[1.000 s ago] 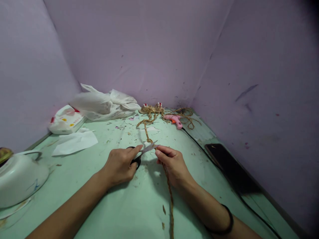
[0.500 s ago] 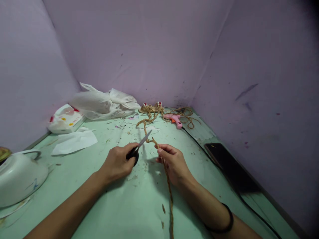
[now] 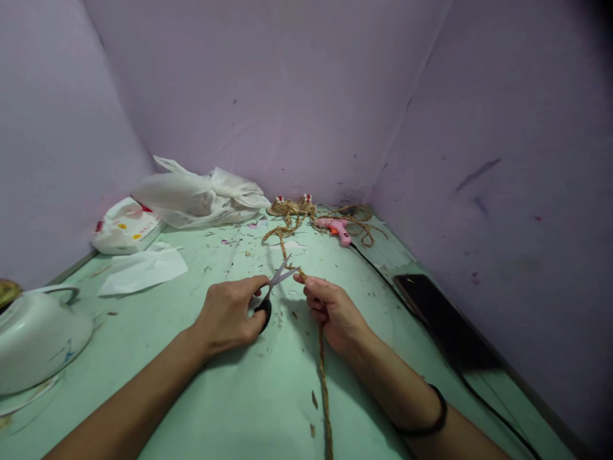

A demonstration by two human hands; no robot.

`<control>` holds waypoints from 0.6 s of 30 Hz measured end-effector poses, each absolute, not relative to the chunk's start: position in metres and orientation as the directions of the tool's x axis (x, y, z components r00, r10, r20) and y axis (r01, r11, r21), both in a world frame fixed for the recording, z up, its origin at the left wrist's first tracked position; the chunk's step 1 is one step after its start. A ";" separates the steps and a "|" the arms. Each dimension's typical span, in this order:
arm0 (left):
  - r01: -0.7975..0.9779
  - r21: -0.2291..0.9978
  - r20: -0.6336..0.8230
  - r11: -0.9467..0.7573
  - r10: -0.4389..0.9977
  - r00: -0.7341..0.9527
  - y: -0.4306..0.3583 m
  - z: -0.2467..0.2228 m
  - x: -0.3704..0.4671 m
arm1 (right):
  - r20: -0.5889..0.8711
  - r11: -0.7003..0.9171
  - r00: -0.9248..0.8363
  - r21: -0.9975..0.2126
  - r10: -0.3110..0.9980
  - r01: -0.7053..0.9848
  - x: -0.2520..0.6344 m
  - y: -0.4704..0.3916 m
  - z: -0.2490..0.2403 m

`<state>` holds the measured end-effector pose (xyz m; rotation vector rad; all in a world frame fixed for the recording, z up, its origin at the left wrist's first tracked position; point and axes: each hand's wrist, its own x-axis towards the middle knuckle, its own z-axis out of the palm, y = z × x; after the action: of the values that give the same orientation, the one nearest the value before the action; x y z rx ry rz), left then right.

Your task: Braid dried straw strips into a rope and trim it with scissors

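Note:
My left hand [image 3: 233, 314] is closed on black-handled scissors [image 3: 274, 280], whose blades are spread apart at the twine just left of my other hand. Between finger and thumb, my right hand [image 3: 335, 312] pinches the braided brown jute rope [image 3: 324, 383]. One length of the rope hangs down from that hand toward the near edge of the view. The other runs past the blades to a tangled heap of jute [image 3: 290, 214] at the back. Whether the blades touch the rope I cannot tell for sure.
Behind the hands lies a pink glue gun [image 3: 338, 229], its black cord trailing past a dark phone [image 3: 445, 322] at right. A white plastic bag [image 3: 201, 195], a tissue pack [image 3: 128, 229] and a paper sheet [image 3: 146, 271] lie at back left. A white bowl [image 3: 45, 342] stands at left.
The scissors have opened, their blades now apart near the rope. My right hand has shifted its pinch slightly up and left along the rope.

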<state>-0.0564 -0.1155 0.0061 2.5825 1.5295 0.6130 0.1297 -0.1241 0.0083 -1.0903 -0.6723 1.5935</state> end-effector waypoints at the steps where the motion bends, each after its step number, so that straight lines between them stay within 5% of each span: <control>1: 0.828 0.226 0.295 -0.513 0.846 0.443 -0.116 0.006 -0.057 | -0.296 -0.271 -0.008 -0.864 0.955 -0.424 0.129 -0.124 0.008; 6: 0.849 0.078 0.270 -0.523 0.831 0.487 -0.116 0.004 -0.058 | -0.234 -0.186 0.115 -0.927 0.965 -0.325 0.128 -0.122 0.006; 18: 0.834 0.115 0.270 -0.540 0.825 0.497 -0.114 0.001 -0.058 | -0.051 -0.036 0.104 -0.989 0.993 -0.141 0.123 -0.130 0.004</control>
<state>-0.0579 -0.1141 0.0005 2.7440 1.5206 0.4684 0.1232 -0.1299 0.0044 -1.1860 -1.0071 1.2235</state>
